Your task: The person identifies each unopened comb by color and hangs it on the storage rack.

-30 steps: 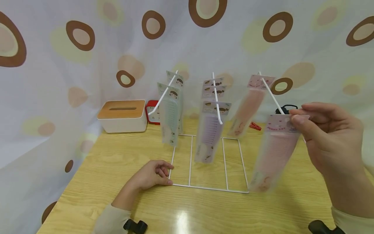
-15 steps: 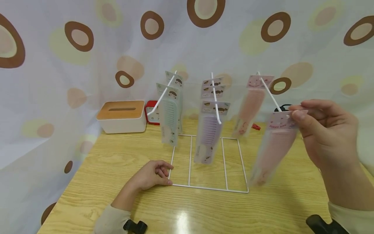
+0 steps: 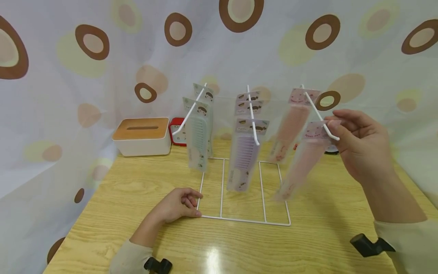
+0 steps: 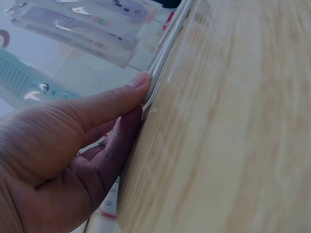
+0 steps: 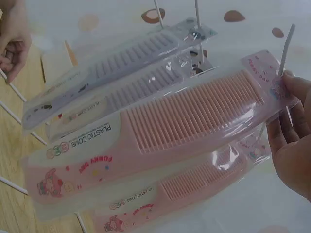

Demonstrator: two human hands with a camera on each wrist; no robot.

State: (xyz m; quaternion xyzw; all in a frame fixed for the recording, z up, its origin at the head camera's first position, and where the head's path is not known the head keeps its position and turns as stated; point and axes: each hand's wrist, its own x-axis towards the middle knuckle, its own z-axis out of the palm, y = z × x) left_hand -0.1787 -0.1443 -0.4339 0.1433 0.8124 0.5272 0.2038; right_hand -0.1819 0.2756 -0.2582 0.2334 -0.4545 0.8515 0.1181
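Observation:
My right hand (image 3: 361, 146) pinches the card top of a packaged pink comb (image 3: 306, 154) at its right corner. The rack's right hook (image 3: 314, 106) runs through this card, its bent tip sticking out in front. Behind it, another packaged pink comb (image 3: 292, 120) hangs on the same hook. In the right wrist view the held comb (image 5: 194, 114) slants, teeth upward, inside clear wrapping. My left hand (image 3: 181, 204) grips the front left corner of the white wire rack (image 3: 246, 220), thumb and fingers at the wire (image 4: 156, 80).
Purple packaged combs (image 3: 244, 152) hang on the middle hook and green packaged combs (image 3: 198, 129) on the left one. A tissue box (image 3: 142, 142) with a wooden lid and a red clock (image 3: 178, 142) stand at the back left. A patterned curtain (image 3: 239, 57) closes off the rear.
My right hand has moved left and slightly back, sliding the pink comb inward from the hook's tip along the hook. The left hand stays at the rack's corner.

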